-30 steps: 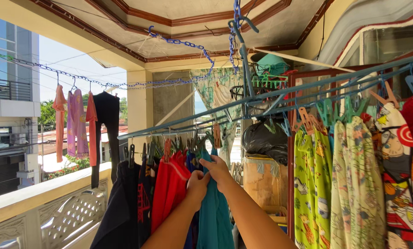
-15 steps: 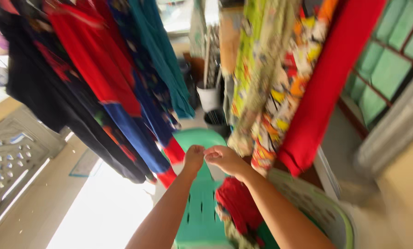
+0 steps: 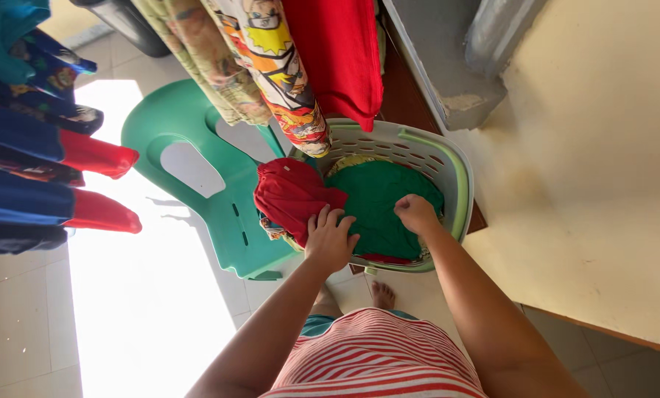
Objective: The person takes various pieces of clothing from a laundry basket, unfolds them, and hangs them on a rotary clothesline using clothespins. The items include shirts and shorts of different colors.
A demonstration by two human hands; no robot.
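Left hand (image 3: pixel 330 239) fingers spread on red cloth (image 3: pixel 293 195), right hand (image 3: pixel 416 214) gripping green cloth (image 3: pixel 378 203), both in basket (image 3: pixel 455 173), beside green chair (image 3: pixel 190 147)

Person wears a top (image 3: pixel 374 357) with narrow horizontal red and white stripes, visible at chest level at the bottom of the frame. Both forearms are bare, no sleeves reaching them; left hand (image 3: pixel 330 239) and right hand (image 3: pixel 416 214) ungloved. One bare foot (image 3: pixel 381 295) visible. A teal strip below the top is possibly shorts.
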